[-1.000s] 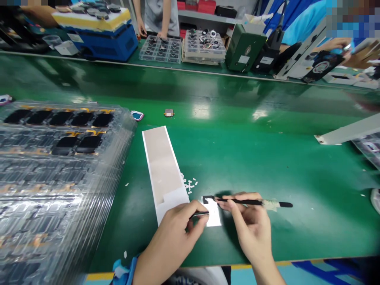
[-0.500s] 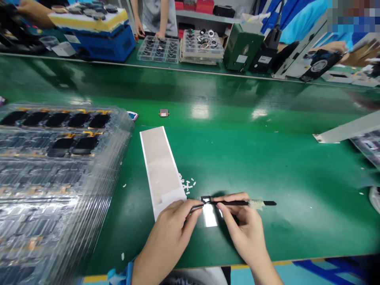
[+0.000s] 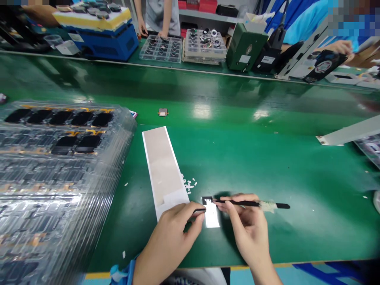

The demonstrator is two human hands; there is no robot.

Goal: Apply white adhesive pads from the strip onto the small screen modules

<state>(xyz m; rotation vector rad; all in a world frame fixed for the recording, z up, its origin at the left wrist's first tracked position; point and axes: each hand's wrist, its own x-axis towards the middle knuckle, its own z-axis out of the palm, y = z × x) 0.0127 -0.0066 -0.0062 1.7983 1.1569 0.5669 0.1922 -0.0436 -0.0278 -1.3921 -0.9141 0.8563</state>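
Grips a thin dark tool [image 3: 198,211] in the left fingers [image 3: 191,221] and a black stylus [image 3: 252,203] in the right fingers [image 3: 232,209], tips on the glossy panel [image 3: 211,217] between, seemingly mid-peel; wants steady, light prying.

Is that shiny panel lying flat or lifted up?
Flat, apparently: the panel lies on the table; the left hand holds tweezers, the right hand a black stick, at its top end.

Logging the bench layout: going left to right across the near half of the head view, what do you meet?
Stack of clear trays, left hand pinching thin black tool, small shiny panel, right hand holding black stick, white bar.
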